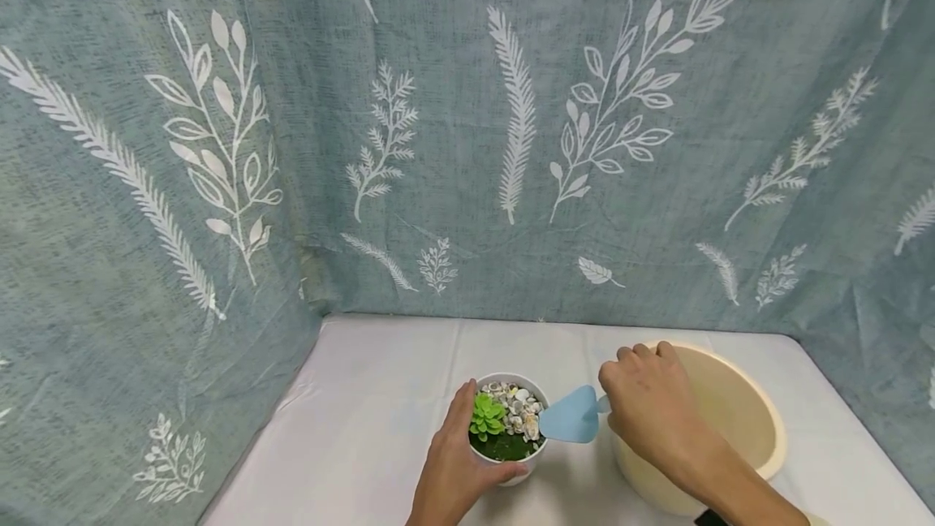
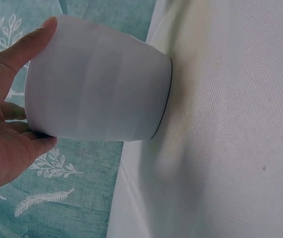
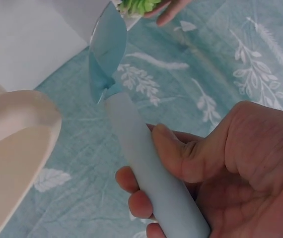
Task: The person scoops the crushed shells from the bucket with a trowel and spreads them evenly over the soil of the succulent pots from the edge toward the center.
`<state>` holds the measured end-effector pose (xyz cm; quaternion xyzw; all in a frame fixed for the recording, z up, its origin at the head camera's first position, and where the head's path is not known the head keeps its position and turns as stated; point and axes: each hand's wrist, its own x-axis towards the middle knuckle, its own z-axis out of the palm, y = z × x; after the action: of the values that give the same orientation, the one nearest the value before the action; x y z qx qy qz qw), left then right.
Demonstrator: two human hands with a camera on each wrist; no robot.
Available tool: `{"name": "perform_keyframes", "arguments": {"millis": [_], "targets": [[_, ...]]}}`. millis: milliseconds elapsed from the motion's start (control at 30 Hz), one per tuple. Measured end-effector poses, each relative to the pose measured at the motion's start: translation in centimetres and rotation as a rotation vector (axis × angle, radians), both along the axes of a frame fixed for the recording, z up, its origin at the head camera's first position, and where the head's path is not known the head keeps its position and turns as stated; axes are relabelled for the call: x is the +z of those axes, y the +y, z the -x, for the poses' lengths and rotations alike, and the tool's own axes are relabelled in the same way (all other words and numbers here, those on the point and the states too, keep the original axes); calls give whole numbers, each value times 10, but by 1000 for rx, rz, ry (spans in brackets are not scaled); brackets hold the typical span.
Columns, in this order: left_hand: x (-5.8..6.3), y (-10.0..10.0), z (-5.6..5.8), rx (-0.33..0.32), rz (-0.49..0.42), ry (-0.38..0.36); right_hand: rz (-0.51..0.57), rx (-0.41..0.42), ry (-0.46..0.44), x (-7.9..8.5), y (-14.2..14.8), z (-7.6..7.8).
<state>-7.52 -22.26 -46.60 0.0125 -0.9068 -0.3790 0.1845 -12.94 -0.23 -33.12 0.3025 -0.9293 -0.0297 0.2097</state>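
In the head view a small white plant pot [image 2: 97,84] stands on the white tabletop, holding a green succulent [image 1: 487,417], pale pebbles [image 1: 517,406] and a dark green patch [image 1: 504,449]. My left hand [image 1: 453,461] grips this pot near its rim, thumb on the near side and fingers on the far side. A light blue garden trowel [image 1: 573,416] is in my right hand [image 1: 653,404], with fingers wrapped round its handle [image 3: 156,183]. The trowel's blade tip is at the pot's right rim, beside the pebbles; whether it touches them I cannot tell.
A large cream bucket [image 1: 774,437] stands just right of the pot, under and behind my right forearm. White cloth [image 1: 365,428] covers the table. A blue-green curtain [image 1: 453,104] with white leaf prints hangs behind and along the left side.
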Motion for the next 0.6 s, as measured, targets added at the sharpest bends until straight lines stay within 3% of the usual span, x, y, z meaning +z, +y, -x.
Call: {"name": "perform_keyframes", "arguments": {"millis": [133, 333, 600], "targets": [[1, 2, 2, 6, 8, -4, -10, 9, -15, 2, 3, 1], [1, 2, 2, -12, -7, -74, 22, -2, -29, 3, 17, -4], [6, -6, 1, -61, -6, -123, 219, -49, -91, 8, 66, -9]]}}
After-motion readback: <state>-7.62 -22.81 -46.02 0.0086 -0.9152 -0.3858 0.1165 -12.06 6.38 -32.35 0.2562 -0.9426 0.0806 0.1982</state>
